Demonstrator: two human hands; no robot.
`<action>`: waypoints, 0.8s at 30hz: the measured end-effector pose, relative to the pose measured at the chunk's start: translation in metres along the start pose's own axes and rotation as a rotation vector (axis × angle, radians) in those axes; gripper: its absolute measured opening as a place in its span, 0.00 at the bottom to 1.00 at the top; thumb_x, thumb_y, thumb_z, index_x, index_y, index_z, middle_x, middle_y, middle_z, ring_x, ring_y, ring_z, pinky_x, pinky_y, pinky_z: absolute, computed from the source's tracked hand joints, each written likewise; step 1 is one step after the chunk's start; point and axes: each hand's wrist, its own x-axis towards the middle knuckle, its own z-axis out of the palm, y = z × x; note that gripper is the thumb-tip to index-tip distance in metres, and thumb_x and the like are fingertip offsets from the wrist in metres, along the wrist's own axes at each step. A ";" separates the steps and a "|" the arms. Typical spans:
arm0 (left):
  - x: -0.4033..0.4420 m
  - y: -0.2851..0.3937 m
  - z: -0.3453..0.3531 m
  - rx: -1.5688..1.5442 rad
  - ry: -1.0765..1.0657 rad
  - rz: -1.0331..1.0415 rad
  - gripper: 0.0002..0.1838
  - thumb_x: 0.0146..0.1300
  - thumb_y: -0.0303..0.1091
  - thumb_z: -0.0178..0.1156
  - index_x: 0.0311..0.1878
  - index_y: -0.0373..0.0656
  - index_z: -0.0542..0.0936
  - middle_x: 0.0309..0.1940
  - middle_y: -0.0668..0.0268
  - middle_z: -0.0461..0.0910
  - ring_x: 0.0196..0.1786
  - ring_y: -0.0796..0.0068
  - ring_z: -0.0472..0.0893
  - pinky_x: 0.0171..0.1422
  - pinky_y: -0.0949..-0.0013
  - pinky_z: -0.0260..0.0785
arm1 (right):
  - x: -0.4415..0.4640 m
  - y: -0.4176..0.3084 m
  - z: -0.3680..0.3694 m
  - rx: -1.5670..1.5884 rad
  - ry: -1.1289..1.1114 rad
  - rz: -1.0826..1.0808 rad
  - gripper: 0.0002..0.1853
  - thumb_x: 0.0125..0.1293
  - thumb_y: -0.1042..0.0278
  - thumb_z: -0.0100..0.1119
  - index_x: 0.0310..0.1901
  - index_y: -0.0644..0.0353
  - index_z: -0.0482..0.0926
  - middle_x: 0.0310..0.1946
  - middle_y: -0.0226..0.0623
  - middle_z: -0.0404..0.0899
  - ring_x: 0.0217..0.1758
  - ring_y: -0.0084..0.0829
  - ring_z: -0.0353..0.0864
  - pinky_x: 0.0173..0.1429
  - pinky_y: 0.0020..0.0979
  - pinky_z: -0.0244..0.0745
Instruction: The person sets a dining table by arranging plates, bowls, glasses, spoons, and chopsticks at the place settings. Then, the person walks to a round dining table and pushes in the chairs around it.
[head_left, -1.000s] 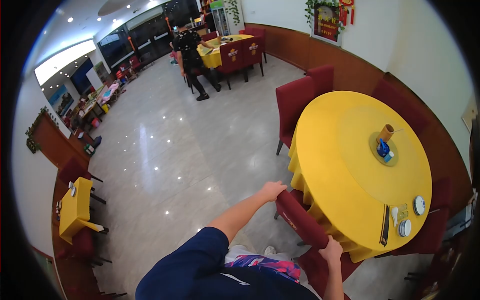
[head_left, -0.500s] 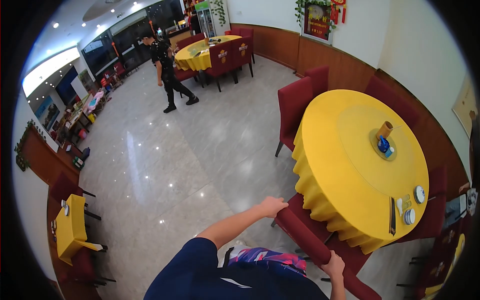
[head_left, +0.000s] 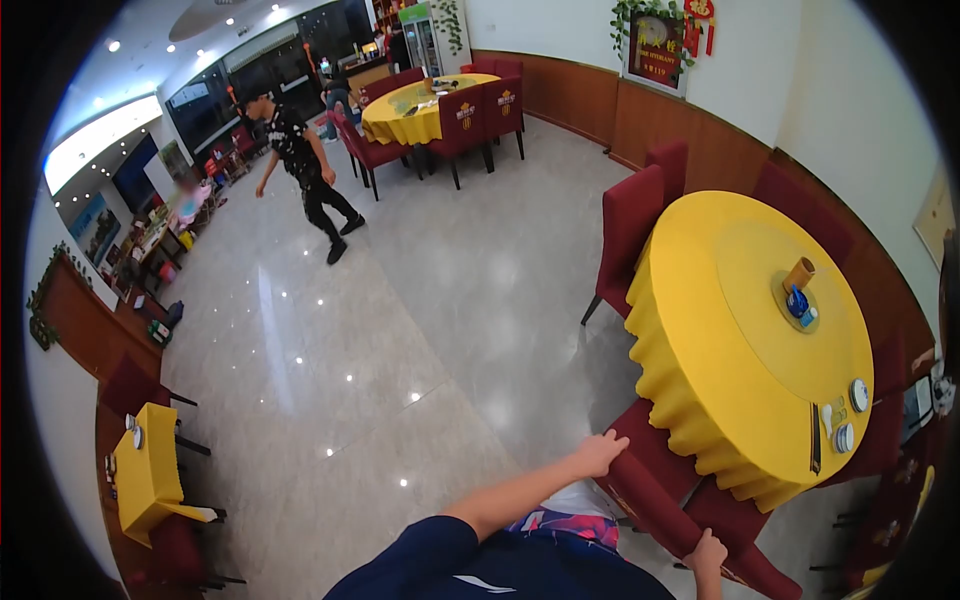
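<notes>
My left hand (head_left: 602,453) is closed over the near left corner of a dark red chair's backrest (head_left: 648,505). Further right, my right hand (head_left: 707,550) grips the top edge near the other end of that backrest, close to a second red chair (head_left: 755,572). Both chairs stand side by side, their seats partly under the overhanging yellow tablecloth (head_left: 690,330) of a round table. On the table are a blue teapot (head_left: 796,300), a brown cylindrical holder (head_left: 800,273), black chopsticks (head_left: 815,438), a white spoon (head_left: 827,419) and small dishes (head_left: 844,437).
A person in black (head_left: 300,165) walks across the shiny tiled floor (head_left: 370,400). Another yellow-covered round table (head_left: 410,125) with red chairs stands at the back. A small yellow-covered table (head_left: 150,465) is by the left wall. A red chair (head_left: 630,225) stands at the table's far left side.
The view has shifted left, so the table and chairs appear further right. The person in black has walked closer and leftward. Both my hands keep hold of the chair back.
</notes>
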 end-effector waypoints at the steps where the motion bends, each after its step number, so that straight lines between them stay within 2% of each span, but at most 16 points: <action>1: 0.004 -0.001 0.002 0.003 -0.003 0.002 0.29 0.49 0.26 0.66 0.58 0.47 0.72 0.50 0.50 0.75 0.49 0.48 0.82 0.49 0.51 0.78 | 0.001 0.000 0.002 0.002 0.009 0.040 0.39 0.35 0.60 0.81 0.51 0.57 0.70 0.40 0.42 0.84 0.45 0.45 0.87 0.50 0.42 0.82; 5: 0.008 -0.006 -0.007 0.005 -0.064 -0.007 0.29 0.49 0.26 0.67 0.57 0.46 0.71 0.50 0.50 0.75 0.49 0.49 0.83 0.50 0.53 0.78 | 0.006 0.000 0.013 0.017 0.007 0.091 0.42 0.34 0.59 0.82 0.53 0.56 0.68 0.43 0.42 0.83 0.46 0.47 0.86 0.53 0.41 0.81; 6: 0.010 -0.008 -0.007 -0.003 -0.089 0.021 0.29 0.49 0.26 0.67 0.57 0.46 0.72 0.49 0.50 0.76 0.49 0.50 0.83 0.49 0.53 0.78 | 0.010 0.001 0.014 0.045 -0.058 0.143 0.45 0.31 0.61 0.83 0.55 0.56 0.69 0.46 0.45 0.83 0.53 0.47 0.84 0.55 0.42 0.81; 7: 0.012 -0.011 -0.004 -0.011 -0.116 0.047 0.28 0.49 0.26 0.67 0.56 0.46 0.72 0.49 0.50 0.77 0.49 0.50 0.83 0.49 0.53 0.78 | 0.006 -0.003 0.005 0.043 -0.055 0.145 0.45 0.31 0.61 0.83 0.55 0.56 0.69 0.46 0.45 0.83 0.53 0.47 0.84 0.55 0.42 0.81; 9: 0.016 -0.018 0.008 -0.015 -0.087 0.063 0.28 0.49 0.27 0.68 0.56 0.46 0.72 0.47 0.50 0.78 0.48 0.49 0.83 0.50 0.53 0.78 | -0.001 -0.011 -0.012 -0.019 -0.114 0.146 0.39 0.42 0.59 0.80 0.56 0.59 0.72 0.46 0.46 0.84 0.51 0.43 0.86 0.54 0.39 0.81; 10: 0.016 -0.022 0.008 -0.037 -0.095 0.103 0.29 0.49 0.27 0.68 0.56 0.46 0.72 0.47 0.49 0.78 0.48 0.49 0.83 0.49 0.53 0.78 | -0.002 -0.016 -0.021 -0.016 -0.112 0.137 0.39 0.42 0.59 0.80 0.56 0.59 0.72 0.46 0.46 0.84 0.51 0.43 0.86 0.54 0.39 0.81; 12: 0.018 -0.028 0.001 -0.090 -0.130 0.141 0.29 0.49 0.28 0.68 0.57 0.46 0.72 0.47 0.48 0.78 0.48 0.47 0.83 0.49 0.51 0.78 | -0.001 -0.027 -0.038 0.084 -0.218 0.199 0.40 0.42 0.58 0.82 0.57 0.62 0.74 0.52 0.53 0.82 0.56 0.49 0.82 0.59 0.49 0.78; 14: 0.020 -0.034 -0.003 -0.139 -0.193 0.187 0.32 0.48 0.28 0.68 0.60 0.46 0.70 0.46 0.47 0.79 0.46 0.45 0.83 0.46 0.49 0.78 | 0.007 -0.049 -0.060 0.009 -0.303 0.306 0.43 0.33 0.66 0.86 0.57 0.62 0.76 0.49 0.50 0.84 0.58 0.43 0.83 0.61 0.43 0.80; 15: 0.027 -0.039 -0.005 -0.148 -0.222 0.236 0.34 0.48 0.28 0.67 0.62 0.46 0.69 0.46 0.46 0.78 0.44 0.43 0.83 0.44 0.48 0.78 | 0.025 -0.069 -0.088 -0.218 -0.744 0.401 0.39 0.42 0.60 0.82 0.58 0.63 0.76 0.46 0.49 0.86 0.55 0.43 0.85 0.62 0.40 0.79; 16: 0.032 -0.044 -0.004 -0.130 -0.263 0.245 0.36 0.48 0.29 0.67 0.63 0.46 0.68 0.47 0.45 0.79 0.45 0.44 0.83 0.43 0.48 0.78 | 0.051 -0.076 -0.093 -0.210 -0.729 0.392 0.39 0.42 0.60 0.82 0.58 0.63 0.76 0.46 0.49 0.86 0.55 0.43 0.85 0.62 0.40 0.79; 19: 0.048 -0.051 -0.015 -0.079 -0.473 0.286 0.40 0.46 0.35 0.71 0.65 0.46 0.67 0.50 0.43 0.78 0.45 0.43 0.84 0.44 0.49 0.79 | 0.113 -0.075 -0.055 0.241 -0.724 0.288 0.35 0.48 0.56 0.76 0.58 0.63 0.77 0.48 0.49 0.85 0.56 0.43 0.84 0.63 0.40 0.78; 20: 0.051 -0.054 -0.034 -0.110 -0.473 0.354 0.39 0.43 0.38 0.73 0.61 0.44 0.68 0.41 0.46 0.83 0.46 0.46 0.84 0.45 0.50 0.79 | 0.130 -0.073 -0.036 0.393 -0.724 0.251 0.34 0.50 0.55 0.75 0.58 0.63 0.77 0.49 0.49 0.85 0.56 0.43 0.84 0.63 0.40 0.78; 23: 0.081 -0.088 -0.032 -0.157 -0.601 0.461 0.40 0.44 0.42 0.71 0.61 0.41 0.68 0.38 0.46 0.84 0.44 0.45 0.84 0.44 0.50 0.78 | 0.162 -0.073 0.015 0.833 -0.726 0.144 0.32 0.56 0.51 0.69 0.58 0.62 0.77 0.51 0.49 0.84 0.57 0.42 0.83 0.63 0.39 0.77; 24: 0.092 -0.110 -0.035 -0.256 -0.603 0.457 0.30 0.46 0.45 0.68 0.52 0.37 0.75 0.36 0.48 0.85 0.39 0.44 0.84 0.42 0.49 0.77 | 0.167 -0.070 0.029 0.974 -0.726 0.113 0.31 0.59 0.49 0.67 0.58 0.62 0.78 0.52 0.49 0.83 0.58 0.42 0.82 0.64 0.39 0.76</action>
